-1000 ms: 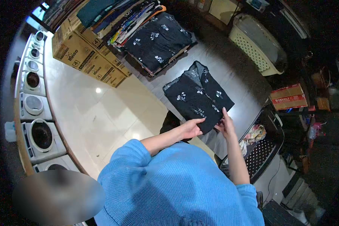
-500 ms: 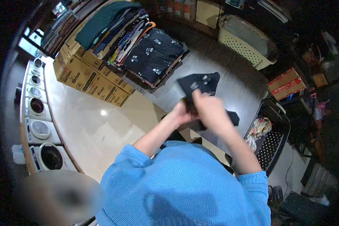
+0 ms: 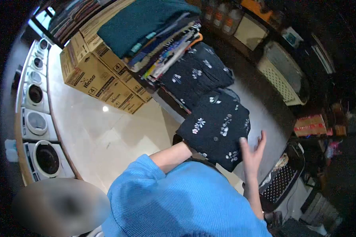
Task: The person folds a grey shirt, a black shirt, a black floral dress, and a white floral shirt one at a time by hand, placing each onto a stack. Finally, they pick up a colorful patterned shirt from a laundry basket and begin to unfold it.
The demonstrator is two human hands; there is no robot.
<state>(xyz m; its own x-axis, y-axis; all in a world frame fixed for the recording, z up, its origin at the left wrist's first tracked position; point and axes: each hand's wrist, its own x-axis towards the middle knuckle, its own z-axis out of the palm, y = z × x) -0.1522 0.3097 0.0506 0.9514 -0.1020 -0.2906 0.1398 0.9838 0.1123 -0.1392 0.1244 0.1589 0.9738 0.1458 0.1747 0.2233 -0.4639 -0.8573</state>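
Note:
A folded black shirt [image 3: 209, 126] with white flower prints and buttons lies spread over my left hand [image 3: 186, 147]. Only the wrist end of that hand shows; its fingers are hidden beneath the cloth, which it holds up from below. At the shirt's right edge is my right hand [image 3: 254, 156], thumb and fingers apart, with the thumb side right at the cloth. The far edge of the shirt overlaps a folded dark garment [image 3: 197, 71] with similar flowers on the table [image 3: 261, 104].
Left of the flowered garment stands a stack of folded clothes [image 3: 146, 27], beside Rinse cartons [image 3: 103, 81]. A cream basket [image 3: 283, 75] is at the back right. A dark basket [image 3: 283, 183] with cloth stands at the right. Washing machines [image 3: 47, 158] line the far left.
The black shirt has gone from a small bundle between both hands to a wider folded panel with its flowers facing up. My right hand has moved right and opened. The view has shifted.

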